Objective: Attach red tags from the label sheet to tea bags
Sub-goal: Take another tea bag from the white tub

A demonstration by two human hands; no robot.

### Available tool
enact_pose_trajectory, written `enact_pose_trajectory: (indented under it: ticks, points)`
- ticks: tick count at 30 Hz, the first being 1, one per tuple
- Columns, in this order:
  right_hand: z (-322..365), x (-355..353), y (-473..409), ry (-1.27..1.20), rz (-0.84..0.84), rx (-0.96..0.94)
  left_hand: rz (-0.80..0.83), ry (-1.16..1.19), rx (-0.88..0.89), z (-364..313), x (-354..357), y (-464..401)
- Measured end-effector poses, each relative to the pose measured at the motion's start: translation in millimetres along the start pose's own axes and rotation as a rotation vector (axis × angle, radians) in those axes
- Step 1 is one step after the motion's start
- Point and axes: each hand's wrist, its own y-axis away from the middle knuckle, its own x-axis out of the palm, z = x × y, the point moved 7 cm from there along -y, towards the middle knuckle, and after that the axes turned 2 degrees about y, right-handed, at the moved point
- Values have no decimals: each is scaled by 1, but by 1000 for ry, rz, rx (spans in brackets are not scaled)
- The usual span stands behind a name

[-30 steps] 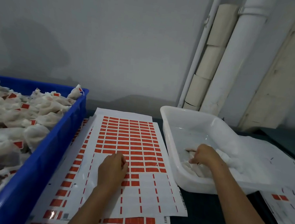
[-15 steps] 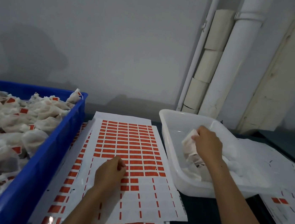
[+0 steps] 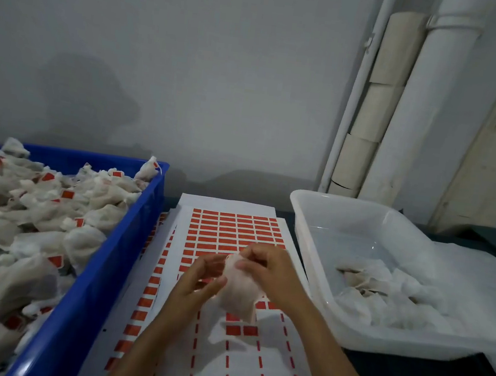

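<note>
A white tea bag (image 3: 238,293) hangs above the label sheet (image 3: 235,233), held between both hands. My right hand (image 3: 270,272) grips its top from the right, fingers curled round it. My left hand (image 3: 197,281) holds its left side with thumb and fingers. The sheet is white with rows of red tags; its lower part has mostly bare spots where tags are gone. Whether a tag sits between my fingers I cannot tell.
A blue crate (image 3: 98,278) on the left is heaped with tagged tea bags (image 3: 33,224). A white plastic tub (image 3: 325,260) on the right holds several untagged bags (image 3: 384,292). More label sheets lie under and beside the top one. White pipes run up the wall behind.
My right hand lifted a tea bag out of the white tub and carried it left over the sheet. My left hand rose off the sheet and took hold of the bag.
</note>
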Motion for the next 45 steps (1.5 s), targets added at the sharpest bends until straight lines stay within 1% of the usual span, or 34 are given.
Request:
enact_pose_trajectory:
  ticks: [2, 3, 4, 8, 10, 12, 14, 16, 18, 19, 21, 23, 25, 26, 28, 31, 33, 34, 36, 37, 38, 41, 43, 45]
  points:
    - [-9, 23, 3, -45, 56, 15, -9, 43, -49, 12, 3, 2]
    - [-13, 31, 4, -68, 54, 27, -37, 30, -67, 17, 3, 3]
    - [-17, 35, 5, -88, 32, 45, -75, 23, -82, 22, 3, 3]
    - [-36, 33, 9, -232, -152, 164, -257, 76, -118, 32, -9, 2]
    - [-45, 37, 16, -348, -157, 220, -332, 47, -119, 33, -17, 1]
    - [-56, 48, 25, -432, -111, 293, -376, -16, -111, 34, -22, 0]
    - [-63, 50, 29, -393, -140, 328, -404, -75, -100, 36, -25, 1]
    - [-63, 42, 29, -343, -256, 320, -461, -144, -80, 37, -28, 2]
    - [-57, 35, 30, -307, -351, 273, -538, -192, -66, 34, -33, 3]
    - [-55, 36, 30, -310, -361, 244, -568, -202, -56, 30, -35, 4]
    - [-45, 45, 31, -347, -279, 190, -596, -191, -37, 24, -35, 5]
    - [-34, 60, 32, -402, -144, 156, -571, -166, -10, 19, -31, 6]
    - [-27, 72, 34, -484, -35, 144, -440, -96, 39, 16, -19, 6]
    - [-26, 73, 34, -515, -15, 149, -357, -55, 53, 15, -12, 6]
    - [-30, 70, 34, -551, -38, 175, -234, -36, 110, 10, -4, 6]
    - [-38, 61, 34, -533, -123, 189, -182, -96, 240, 1, -4, 4]
    - [-37, 56, 35, -493, -177, 170, -153, -149, 276, 1, 0, 4]
    - [-36, 55, 35, -502, -188, 160, -174, -190, 269, 2, 0, 4]
    - [-36, 54, 35, -536, -184, 162, -310, -280, 215, 5, -7, 5]
    - [-37, 53, 35, -540, -174, 164, -369, -293, 160, 6, -11, 5]
    - [-37, 53, 35, -543, -154, 160, -381, -264, 88, 10, -15, 4]
    - [-33, 53, 34, -561, -87, 125, -251, -109, -88, 24, -14, -1]
    - [-32, 52, 34, -550, -101, 118, -173, -113, -132, 30, -11, -1]
    - [-35, 48, 34, -525, -146, 122, -173, -165, -135, 31, -10, -1]
